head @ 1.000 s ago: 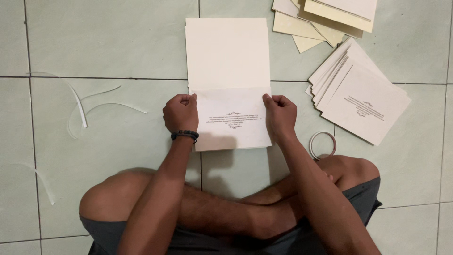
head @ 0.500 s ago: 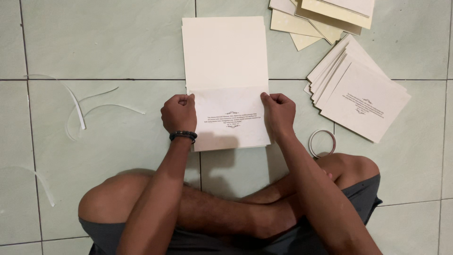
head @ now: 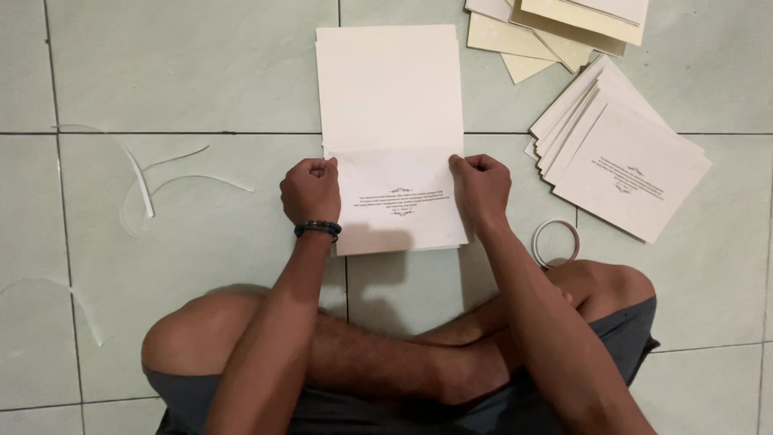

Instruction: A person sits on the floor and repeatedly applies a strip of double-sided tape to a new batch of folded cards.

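A cream card (head: pixel 390 97) lies on the tiled floor in front of me. A smaller white printed sheet (head: pixel 398 201) rests on its lower half. My left hand (head: pixel 312 189), with a dark bead bracelet at the wrist, pinches the sheet's upper left corner. My right hand (head: pixel 481 187) pinches the upper right corner. Both hands hold the sheet's top edge flat against the card. I sit cross-legged just below the sheet.
A fanned stack of printed white sheets (head: pixel 624 153) lies at the right. Cream cards (head: pixel 555 28) are piled at the top right. A tape ring (head: pixel 555 243) sits by my right knee. Thin peeled strips (head: pixel 149 181) curl on the floor at the left.
The hands and the sheet stay in the same place. Only the camera view has shifted slightly.
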